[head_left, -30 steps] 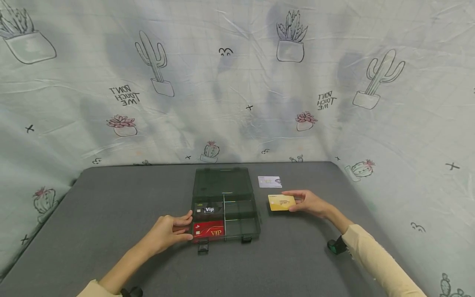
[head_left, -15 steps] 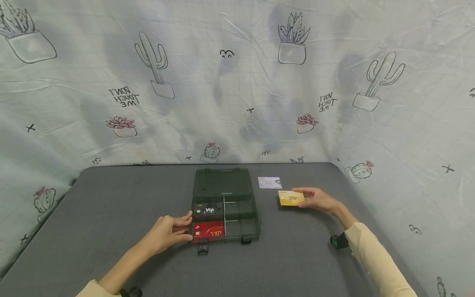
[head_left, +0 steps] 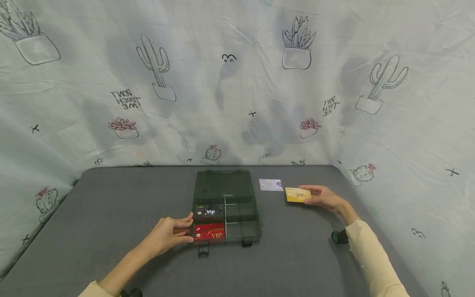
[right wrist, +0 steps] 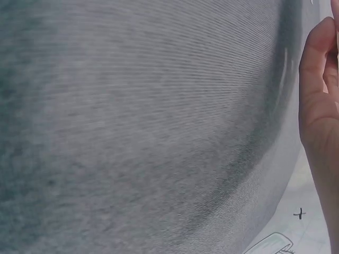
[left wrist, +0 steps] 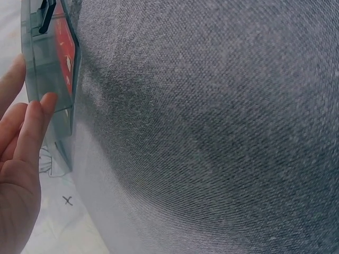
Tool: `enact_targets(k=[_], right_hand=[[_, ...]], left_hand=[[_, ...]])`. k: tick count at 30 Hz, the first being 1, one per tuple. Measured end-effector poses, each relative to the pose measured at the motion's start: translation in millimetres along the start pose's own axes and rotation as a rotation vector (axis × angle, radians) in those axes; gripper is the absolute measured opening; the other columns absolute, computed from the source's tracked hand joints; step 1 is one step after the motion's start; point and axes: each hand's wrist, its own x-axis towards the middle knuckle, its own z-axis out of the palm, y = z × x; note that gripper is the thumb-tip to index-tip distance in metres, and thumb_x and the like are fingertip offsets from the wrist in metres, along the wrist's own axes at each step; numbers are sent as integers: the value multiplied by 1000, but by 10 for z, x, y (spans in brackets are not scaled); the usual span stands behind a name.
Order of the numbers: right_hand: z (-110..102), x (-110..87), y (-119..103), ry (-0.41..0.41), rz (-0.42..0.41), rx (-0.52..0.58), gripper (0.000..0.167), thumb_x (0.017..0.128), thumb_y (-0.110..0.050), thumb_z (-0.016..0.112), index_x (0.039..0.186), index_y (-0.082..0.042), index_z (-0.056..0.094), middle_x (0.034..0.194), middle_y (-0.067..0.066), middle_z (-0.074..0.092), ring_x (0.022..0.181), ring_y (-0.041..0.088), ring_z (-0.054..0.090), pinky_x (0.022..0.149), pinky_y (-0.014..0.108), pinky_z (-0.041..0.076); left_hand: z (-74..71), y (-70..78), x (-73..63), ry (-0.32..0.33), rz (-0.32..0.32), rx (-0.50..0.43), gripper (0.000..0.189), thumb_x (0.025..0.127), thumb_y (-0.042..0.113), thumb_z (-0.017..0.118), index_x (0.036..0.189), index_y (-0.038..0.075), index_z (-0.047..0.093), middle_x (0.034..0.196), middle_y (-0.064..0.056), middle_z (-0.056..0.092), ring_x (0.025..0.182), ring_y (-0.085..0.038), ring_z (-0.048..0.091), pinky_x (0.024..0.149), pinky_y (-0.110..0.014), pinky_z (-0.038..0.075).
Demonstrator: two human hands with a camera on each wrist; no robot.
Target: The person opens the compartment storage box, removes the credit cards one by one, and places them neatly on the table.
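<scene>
In the head view, my right hand [head_left: 323,197] pinches a yellow card [head_left: 297,194] by its right end, just above the table. Only part of the right hand [right wrist: 320,100] shows at the edge of the right wrist view. My left hand [head_left: 167,235] touches the left side of a dark green see-through plastic box [head_left: 243,242], its fingertips and thumb against the wall. The box's lid [head_left: 224,184] is folded back. In its left compartments lie a black Vip card [head_left: 209,212] and a red VIP card [head_left: 209,232].
A whitish VIP card [head_left: 271,185] lies on the grey table [head_left: 130,198], between the box lid and the yellow card. A latch [head_left: 203,249] hangs off the box's front. Patterned cloth [head_left: 208,95] stands behind and at both sides.
My right hand has moved right and slightly away from me with the yellow card, farther from the box. The left hand stays at the box's side. The head view has tilted up slightly.
</scene>
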Motion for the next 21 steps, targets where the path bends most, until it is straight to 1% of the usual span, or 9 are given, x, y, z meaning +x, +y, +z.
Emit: enact_targets(k=[5,9,13,19,21], right_hand=[[-53,28,-3,17,9,-17,70,87,-5,71,147,0,36,151,26,28,122,26,46,96,32,51],[-98,38,13,42,13,-46,70,86,-7,72,146,0,37,151,26,27,126,30,44,98,35,50],[-134,43,46,51,10,-69,71,86,-7,72,147,0,35,150,28,28,127,31,44,100,37,49],[-140,61,71,56,-5,-115,71,87,-6,71,146,4,33,148,31,29,124,28,46,96,33,51],[-130,76,61,72,5,-116,71,86,-7,72,147,2,34,148,30,31,125,29,46,97,34,50]], left_hand=[[0,-17,-21,-1,22,-7,59,77,12,78,122,-18,55,136,-34,40,106,-36,63,81,-28,57],[15,-38,-37,-1,24,-14,59,77,12,78,122,-18,55,136,-33,40,106,-35,63,81,-29,57],[21,-71,-59,-6,21,-23,59,78,11,78,123,-18,54,137,-33,39,107,-36,62,82,-29,57],[22,-132,-104,-24,30,-36,60,78,11,78,124,-18,53,139,-33,36,111,-39,59,84,-29,57],[23,-151,-116,-25,33,-30,60,78,11,78,125,-18,53,139,-33,36,112,-39,58,84,-29,56]])
